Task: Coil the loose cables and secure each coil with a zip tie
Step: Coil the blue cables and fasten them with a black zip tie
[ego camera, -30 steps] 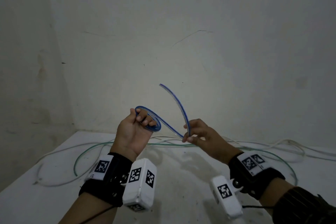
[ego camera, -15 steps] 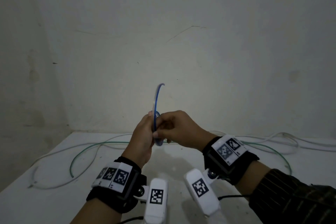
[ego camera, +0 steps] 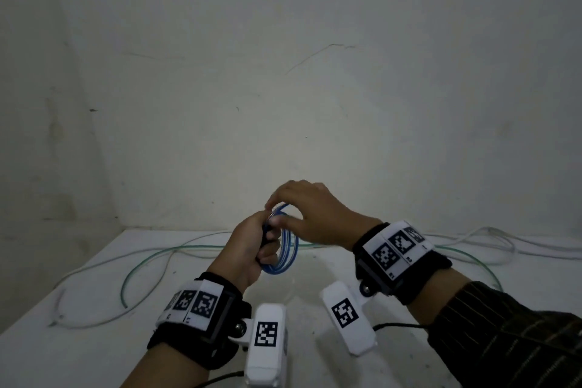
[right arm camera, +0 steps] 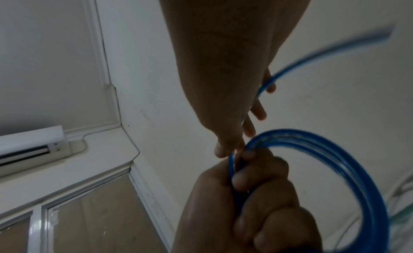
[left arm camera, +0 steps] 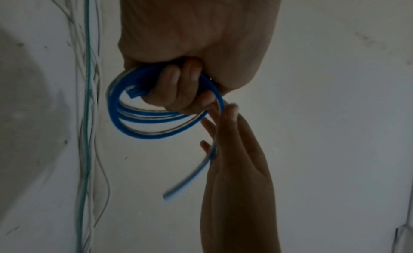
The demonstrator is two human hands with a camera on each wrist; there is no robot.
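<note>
In the head view, the left hand is fisted around one side of a small blue cable coil, held upright above the white tabletop, while the right hand reaches over the top of the coil with thumb and fingers pinched on the cable. A green cable and a white cable lie loose on the tabletop behind the hands, near the wall. In the left wrist view, the left hand's fingers curl through the blue cable coil, which shows several turns with a cut end tucked inside, and the right hand grips a blurred free tail that sticks out below the loops. In the right wrist view, the right hand pinches the strand where it meets the blue cable coil, the tail running up to the right, and the left hand clenches the gathered turns just beneath.
</note>
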